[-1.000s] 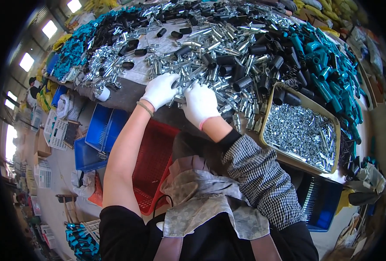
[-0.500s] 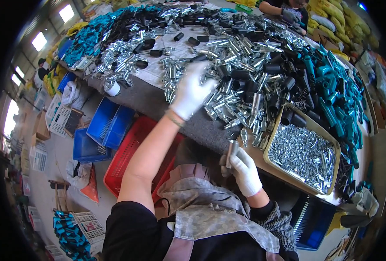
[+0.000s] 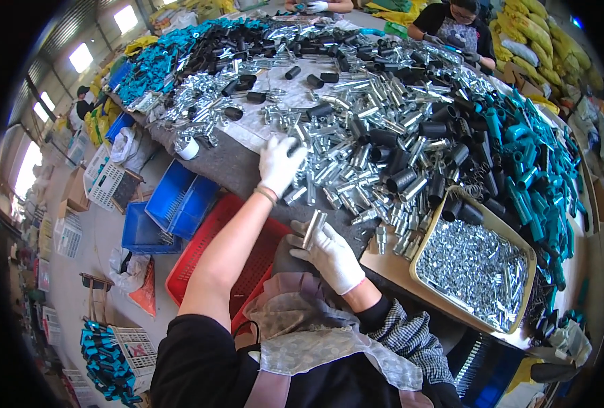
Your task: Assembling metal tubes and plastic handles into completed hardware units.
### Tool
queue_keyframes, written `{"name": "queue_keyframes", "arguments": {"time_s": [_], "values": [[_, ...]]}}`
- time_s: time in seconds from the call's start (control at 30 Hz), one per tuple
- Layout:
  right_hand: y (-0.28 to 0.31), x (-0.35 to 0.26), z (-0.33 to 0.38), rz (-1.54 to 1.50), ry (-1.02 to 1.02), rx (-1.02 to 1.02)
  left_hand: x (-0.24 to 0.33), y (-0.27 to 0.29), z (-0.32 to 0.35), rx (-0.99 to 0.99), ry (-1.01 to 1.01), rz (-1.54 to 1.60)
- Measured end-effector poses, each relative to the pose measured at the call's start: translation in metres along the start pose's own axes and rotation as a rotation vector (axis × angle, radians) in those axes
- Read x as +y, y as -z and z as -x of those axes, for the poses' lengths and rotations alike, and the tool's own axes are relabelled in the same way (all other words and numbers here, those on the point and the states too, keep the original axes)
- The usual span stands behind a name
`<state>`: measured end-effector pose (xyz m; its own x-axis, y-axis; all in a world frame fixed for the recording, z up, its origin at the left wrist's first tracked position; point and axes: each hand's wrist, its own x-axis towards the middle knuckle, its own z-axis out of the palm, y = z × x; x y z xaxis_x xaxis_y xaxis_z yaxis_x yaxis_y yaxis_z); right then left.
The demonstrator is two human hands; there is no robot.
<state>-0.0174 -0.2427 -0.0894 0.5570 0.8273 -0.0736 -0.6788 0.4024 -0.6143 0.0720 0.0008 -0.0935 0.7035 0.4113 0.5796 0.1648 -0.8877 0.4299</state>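
Observation:
My right hand (image 3: 334, 257), in a white glove, is closed around a shiny metal tube (image 3: 313, 229) held up in front of my apron, off the table edge. My left hand (image 3: 280, 163), also gloved, is at the near edge of the heap of metal fittings (image 3: 346, 163). Its fingers are curled, with a dark patch between them; what they grip, if anything, I cannot make out. Black plastic sleeves (image 3: 402, 180) lie mixed in among the metal pieces.
A cream tray (image 3: 421, 265) of small metal parts stands at right, beside teal plastic handles (image 3: 530, 183). Below the table edge are a red crate (image 3: 196, 255) and blue bins (image 3: 179, 197). A white cup (image 3: 187, 148) stands at left. Across the table another person (image 3: 462, 34) works.
My left hand has come down and back toward me, its spread fingers now curled. My right hand has moved left with the metal tube. The view has shifted slightly.

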Motion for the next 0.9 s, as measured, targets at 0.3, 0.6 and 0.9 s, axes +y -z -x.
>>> {"name": "queue_keyframes", "arguments": {"time_s": [0.3, 0.6, 0.9], "values": [[-0.004, 0.013, -0.015, -0.204, 0.08, -0.057, 0.068, -0.003, 0.026, -0.225, -0.081, 0.289], [-0.006, 0.008, -0.013, -0.279, 0.132, -0.013, 0.045, 0.038, -0.087, -0.473, -0.196, 0.183], [0.0, 0.004, -0.013, -0.293, 0.021, -0.055, -0.14, -0.063, -0.237, -0.476, -0.02, -0.409]]}}
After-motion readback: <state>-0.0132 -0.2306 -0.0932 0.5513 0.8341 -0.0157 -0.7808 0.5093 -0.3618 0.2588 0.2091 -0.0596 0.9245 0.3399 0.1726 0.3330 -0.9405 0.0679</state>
